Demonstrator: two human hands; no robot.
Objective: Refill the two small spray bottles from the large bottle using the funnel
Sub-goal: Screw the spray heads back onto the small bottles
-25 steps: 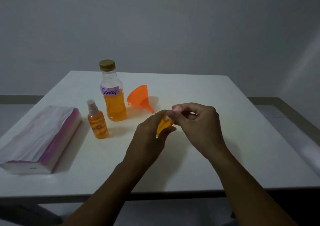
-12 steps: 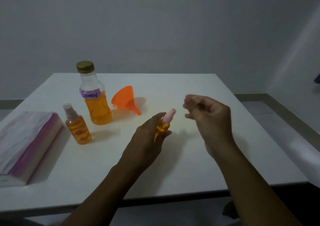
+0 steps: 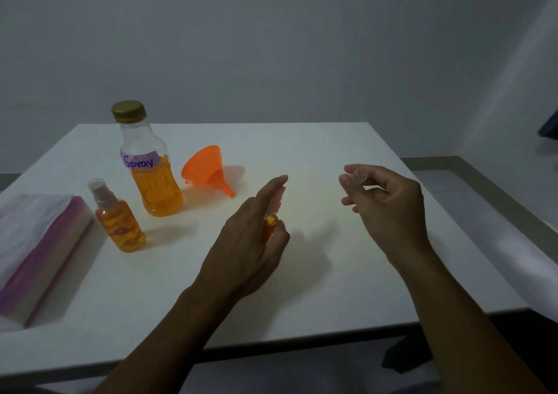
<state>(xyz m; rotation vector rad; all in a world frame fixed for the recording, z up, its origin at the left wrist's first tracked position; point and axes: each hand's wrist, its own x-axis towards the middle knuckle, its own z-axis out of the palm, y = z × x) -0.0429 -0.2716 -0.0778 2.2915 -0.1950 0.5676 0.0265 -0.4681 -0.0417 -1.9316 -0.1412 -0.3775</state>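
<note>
Spray bottle (image 3: pixel 269 227), small and orange, is held upright above the white table (image 3: pixel 302 288) in the left hand (image 3: pixel 250 242), whose fingers are wrapped around its body so that only a strip of orange and a bit of the pink nozzle (image 3: pixel 279 197) are seen; the forefinger is stretched up alongside the nozzle. A small clear cap (image 3: pixel 356 177) is pinched between the thumb and fingertips of the right hand (image 3: pixel 389 209), which is raised to the right, well apart from the left hand. A second small spray bottle (image 3: pixel 117 217), filled with orange liquid and with its clear cap on, is stood on the table to the left. Just behind it the large bottle (image 3: pixel 148 164) is stood, closed with a gold lid (image 3: pixel 128 111), marked "Spray" on a purple label and about half full of orange liquid. An orange funnel (image 3: pixel 206 168) is laid on its side just right of the large bottle, spout towards the hands. A pack of tissues (image 3: pixel 36 248) is laid at the left edge.
</note>
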